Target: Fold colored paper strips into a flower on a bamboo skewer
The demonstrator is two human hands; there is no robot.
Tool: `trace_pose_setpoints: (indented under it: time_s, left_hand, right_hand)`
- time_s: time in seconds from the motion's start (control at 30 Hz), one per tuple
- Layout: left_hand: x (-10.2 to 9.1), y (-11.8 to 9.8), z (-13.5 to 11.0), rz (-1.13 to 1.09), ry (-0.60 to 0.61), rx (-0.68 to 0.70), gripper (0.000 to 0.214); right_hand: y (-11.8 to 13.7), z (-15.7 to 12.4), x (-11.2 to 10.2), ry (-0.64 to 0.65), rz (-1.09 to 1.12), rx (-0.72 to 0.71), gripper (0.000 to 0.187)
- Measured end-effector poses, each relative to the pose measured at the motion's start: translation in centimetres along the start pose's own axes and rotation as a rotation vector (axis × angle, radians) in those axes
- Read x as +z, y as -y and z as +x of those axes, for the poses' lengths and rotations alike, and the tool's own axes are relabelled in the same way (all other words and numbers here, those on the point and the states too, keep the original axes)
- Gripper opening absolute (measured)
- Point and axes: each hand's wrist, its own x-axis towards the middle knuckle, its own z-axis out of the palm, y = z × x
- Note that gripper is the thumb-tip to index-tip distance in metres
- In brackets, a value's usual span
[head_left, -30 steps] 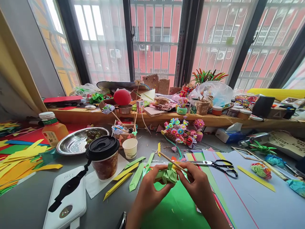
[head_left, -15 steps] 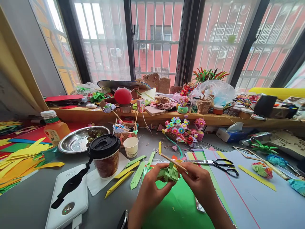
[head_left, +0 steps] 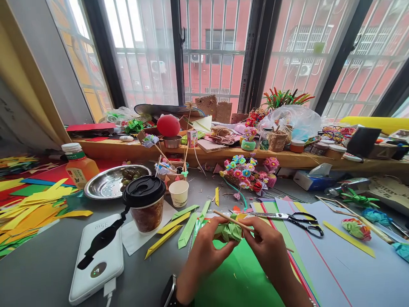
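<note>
My left hand (head_left: pixel 206 245) is closed around a light green folded-paper piece (head_left: pixel 232 231), thumb below it and fingers on its far side. My right hand (head_left: pixel 263 238) pinches a thin wooden stick (head_left: pixel 227 217), which lies slanted across the top of the green paper. The stick's far end points up and left, and its other end shows past my right hand. Both hands are over a green sheet (head_left: pixel 238 277). Folded green paper strips (head_left: pixel 188 230) and yellow paper strips (head_left: pixel 162 242) lie left of my left hand.
Black-handled scissors (head_left: pixel 305 221) lie on white paper (head_left: pixel 329 264) at the right, near a paper flower (head_left: pixel 356 229). On the left stand a lidded coffee cup (head_left: pixel 145 213), a paper cup (head_left: pixel 179 194), a power bank (head_left: pixel 96 260) and a metal plate (head_left: pixel 96 187).
The stick now lies flatter across the green paper, with its near end showing beyond my right hand. The whole view has shifted slightly; the left hand keeps its hold.
</note>
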Motion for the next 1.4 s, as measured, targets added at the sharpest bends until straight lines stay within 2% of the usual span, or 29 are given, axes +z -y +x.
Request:
trace_pose_setpoints:
  time_s: [0.07,0.13,0.2,0.23,0.27,0.33,0.4,0.47,0.57,0.67,0.77,0.93,1.17,1.4]
  left_hand:
    - [-0.1,0.2,0.0,-0.042,0.0,-0.033,0.036]
    - [-0.5,0.4,0.1,-0.145,0.062,-0.074,0.047]
    - [-1.3,0.6,0.4,-0.298,0.213,-0.105,0.058]
    - [-1.7,0.7,0.6,-0.372,0.234,-0.096,0.06]
    - [-2.2,0.8,0.8,-0.429,0.213,-0.099,0.057]
    - [-2.9,1.1,1.2,-0.466,0.083,-0.17,0.054]
    - [-3.2,1.2,1.4,-0.447,0.095,-0.235,0.046]
    - [-3.2,1.4,1.5,-0.422,0.159,-0.275,0.036]
    - [-2.8,1.6,1.4,-0.456,0.179,-0.32,0.028]
    - [-2.4,1.7,1.3,-0.483,0.119,-0.354,0.022]
    - [-2.2,1.5,1.4,-0.476,0.069,-0.33,0.02]
    - [-1.7,0.8,1.3,-0.497,0.002,-0.347,0.021]
    - [-1.2,0.7,1.4,-0.476,-0.115,-0.327,0.012]
    - [-0.6,1.0,1.2,-0.54,-0.179,-0.32,0.015]
  right_hand:
    - [-0.3,-0.2,0.1,-0.006,-0.012,-0.037,0.016]
    - [-0.6,-0.1,0.0,-0.006,-0.04,-0.064,0.016]
    - [-0.7,0.0,-0.2,0.007,-0.07,-0.109,0.017]
    - [-0.7,0.0,-0.2,0.017,-0.084,-0.147,0.017]
    - [-0.6,0.1,-0.2,0.025,-0.096,-0.197,0.018]
    - [-0.2,0.1,0.0,0.015,-0.111,-0.326,0.019]
    - [0.3,0.1,0.3,-0.042,-0.106,-0.44,0.019]
    - [0.8,0.0,0.6,-0.081,-0.084,-0.498,0.019]
    - [1.2,-0.1,0.7,-0.081,-0.045,-0.492,0.017]
    - [1.2,-0.3,0.7,-0.092,-0.022,-0.467,0.014]
    - [0.9,-0.3,0.7,-0.103,-0.028,-0.449,0.011]
    - [0.8,-0.2,0.7,-0.108,-0.069,-0.421,0.014]
    - [1.0,-0.3,0.7,-0.139,-0.109,-0.47,0.016]
    - [1.3,-0.2,0.6,-0.191,-0.168,-0.515,0.019]
